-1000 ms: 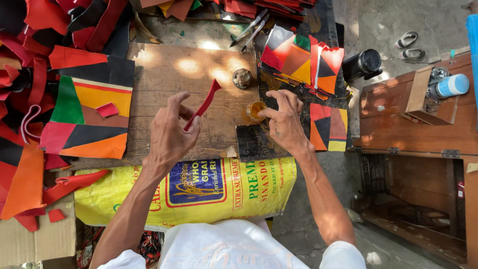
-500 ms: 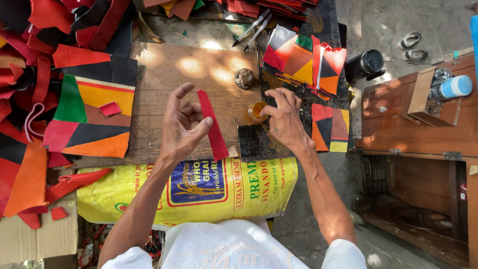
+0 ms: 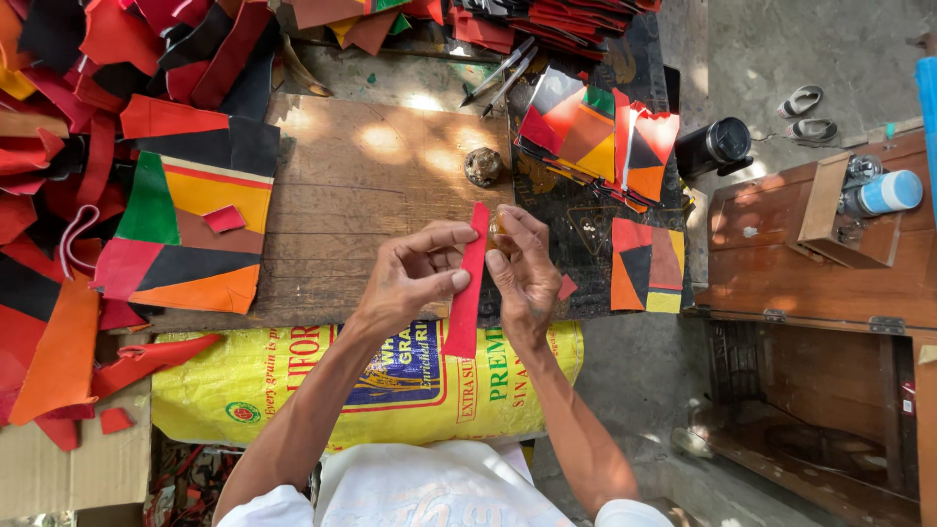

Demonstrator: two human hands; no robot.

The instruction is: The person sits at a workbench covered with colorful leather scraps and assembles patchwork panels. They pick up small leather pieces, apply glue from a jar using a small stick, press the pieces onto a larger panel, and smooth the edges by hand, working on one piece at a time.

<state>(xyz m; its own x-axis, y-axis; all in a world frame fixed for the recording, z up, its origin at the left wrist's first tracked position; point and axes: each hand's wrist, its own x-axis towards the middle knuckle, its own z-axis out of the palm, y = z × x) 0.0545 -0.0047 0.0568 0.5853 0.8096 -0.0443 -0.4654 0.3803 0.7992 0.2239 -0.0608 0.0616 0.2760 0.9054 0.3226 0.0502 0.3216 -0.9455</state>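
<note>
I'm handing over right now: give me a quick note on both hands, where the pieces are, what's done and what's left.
Left hand: pinches the red strip, held upright over the wooden board.
Right hand: fingers on the strip's right edge, by a small amber pot.
Nearby: patchwork panel at the board's left, more panels upper right, round dark knob on the board.
Done: several panels are pieced.
Left: the strip is not yet joined to any panel.

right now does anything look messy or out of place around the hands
Nothing looks damaged or spilled. Both hands, left hand and right hand, hold a red strip over the wooden board. Leather scraps lie heaped loosely to the left.
</note>
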